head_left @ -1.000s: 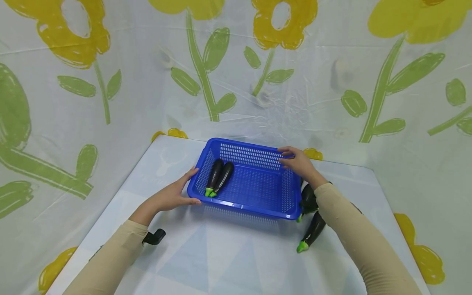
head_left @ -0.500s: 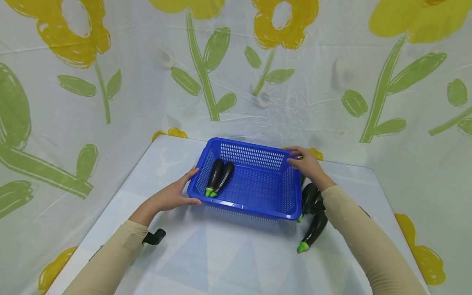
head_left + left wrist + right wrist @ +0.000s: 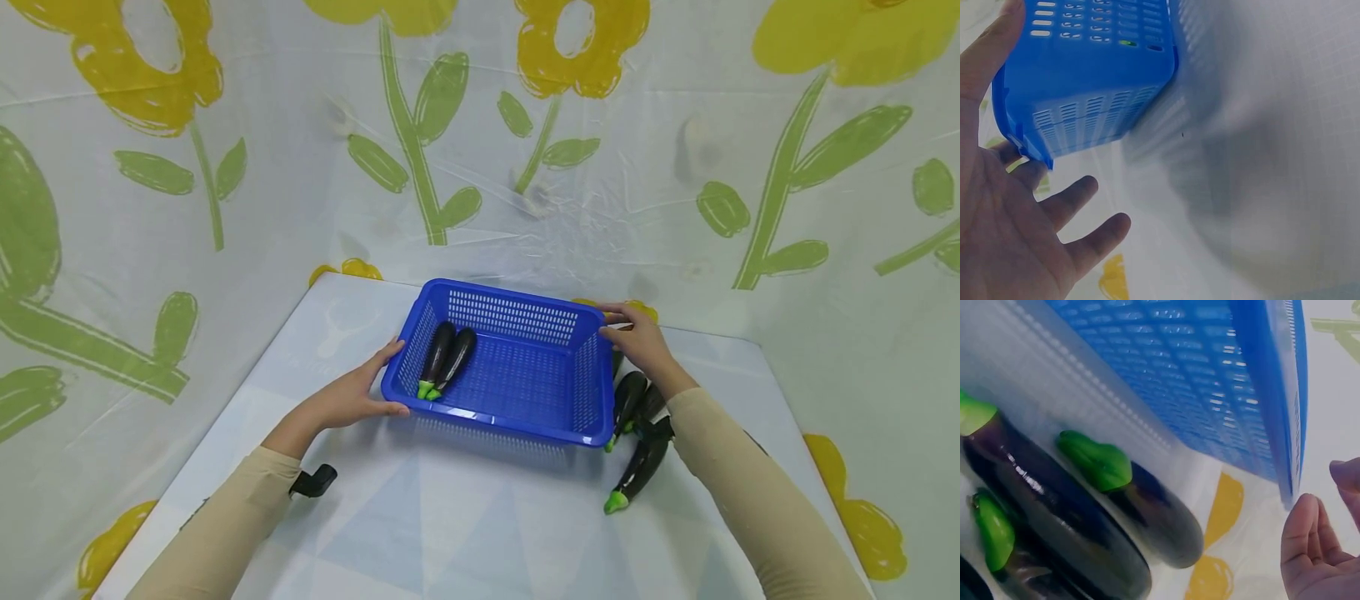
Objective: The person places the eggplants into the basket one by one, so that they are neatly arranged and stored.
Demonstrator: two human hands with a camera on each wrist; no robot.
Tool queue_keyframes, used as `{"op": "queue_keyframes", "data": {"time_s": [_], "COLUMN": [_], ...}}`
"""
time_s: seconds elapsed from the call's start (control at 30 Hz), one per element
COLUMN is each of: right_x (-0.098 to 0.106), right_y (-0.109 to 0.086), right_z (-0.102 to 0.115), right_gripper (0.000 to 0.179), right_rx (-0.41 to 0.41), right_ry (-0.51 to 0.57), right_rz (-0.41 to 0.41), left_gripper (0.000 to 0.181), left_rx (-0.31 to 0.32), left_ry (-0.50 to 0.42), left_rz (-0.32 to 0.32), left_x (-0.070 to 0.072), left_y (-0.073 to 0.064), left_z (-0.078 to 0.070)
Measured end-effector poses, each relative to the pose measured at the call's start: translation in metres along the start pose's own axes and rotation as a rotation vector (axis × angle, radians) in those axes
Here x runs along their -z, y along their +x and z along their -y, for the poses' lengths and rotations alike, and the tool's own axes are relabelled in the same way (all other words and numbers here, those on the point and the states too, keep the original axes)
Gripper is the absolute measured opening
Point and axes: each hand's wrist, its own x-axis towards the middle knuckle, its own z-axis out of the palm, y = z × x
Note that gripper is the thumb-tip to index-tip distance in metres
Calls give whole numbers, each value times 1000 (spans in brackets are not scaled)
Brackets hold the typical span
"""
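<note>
A blue plastic basket [image 3: 517, 371] with perforated walls stands on the table, two eggplants [image 3: 455, 364] side by side at its left end. My left hand [image 3: 341, 400] holds the basket's left end, thumb along the near rim and fingers at the left rim; in the left wrist view two fingers stick out free. At the far right corner is my right hand [image 3: 641, 342], holding nothing, its fingertips right at the rim and thumb apart from the fingers. Several more eggplants [image 3: 1054, 494] lie outside the basket on the right, partly hidden by my right forearm in the head view.
The table [image 3: 465, 517] has a pale cover with blue triangles. Behind and beside it hangs a white curtain [image 3: 637, 192] printed with yellow flowers and green leaves. A black wrist-worn device [image 3: 315, 482] juts from my left sleeve.
My right hand has moved right from over the basket's far rim to its far right corner, uncovering more of the outside eggplants. The left hand and basket have stayed put.
</note>
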Motion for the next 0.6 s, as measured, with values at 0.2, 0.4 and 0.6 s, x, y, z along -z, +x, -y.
{"op": "queue_keyframes", "data": {"time_s": [0.2,0.4,0.6], "right_x": [7,13,18], "right_y": [-5,-12,-22], "right_z": [-7,-21,-35], "right_gripper": [43,44,46], "right_rx": [19,-9,-68], "right_ry": [-35,-60,-76], "right_rz": [-50,-79,-65], "left_gripper": [106,106,107], "left_rx": [-9,-19,-8], "left_ry": [-9,-11,-7], "left_rz": [4,4,3], "left_x": [0,0,0], "left_y": [0,0,1], "left_z": [1,2,1]}}
